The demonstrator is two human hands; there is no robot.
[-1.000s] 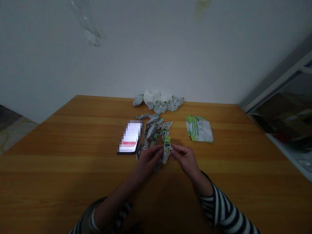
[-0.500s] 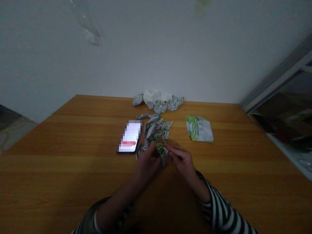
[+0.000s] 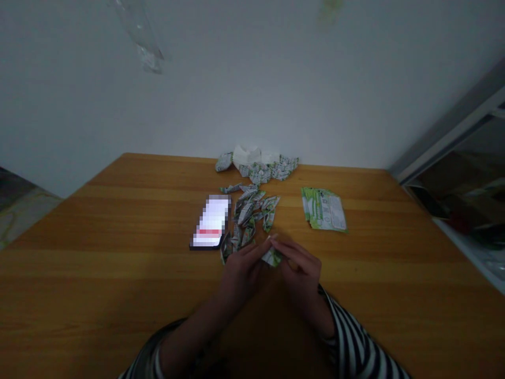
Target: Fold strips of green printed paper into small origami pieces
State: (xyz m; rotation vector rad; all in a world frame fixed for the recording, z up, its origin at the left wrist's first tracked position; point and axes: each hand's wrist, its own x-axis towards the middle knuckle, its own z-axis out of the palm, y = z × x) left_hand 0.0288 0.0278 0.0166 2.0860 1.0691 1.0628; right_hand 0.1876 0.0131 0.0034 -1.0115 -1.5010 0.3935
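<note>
Close together, the two hands meet over the near part of the table, fingertips almost touching: the left hand and the right hand both pinch a small green-and-white paper piece between thumb and fingers. It sits in the gap between the hands, partly covered by them, so its exact fold cannot be made out. Black-and-white striped cuffs show on both arms, the right sleeve more fully than the left. Just beyond the fingers lies a loose pile of folded paper strips, printed in grey and green, its nearest strips close beside the left hand. Left of that pile, near it, a phone lies face up, its bright screen pixelated, with a red bar toward the lower end. Well to the right, a slightly fanned stack of printed sheets rests flat. Farther back, crumpled printed paper and white tissue lie at the rear edge of the wooden table, near the pale wall. Clear plastic shows against that wall at upper left.
</note>
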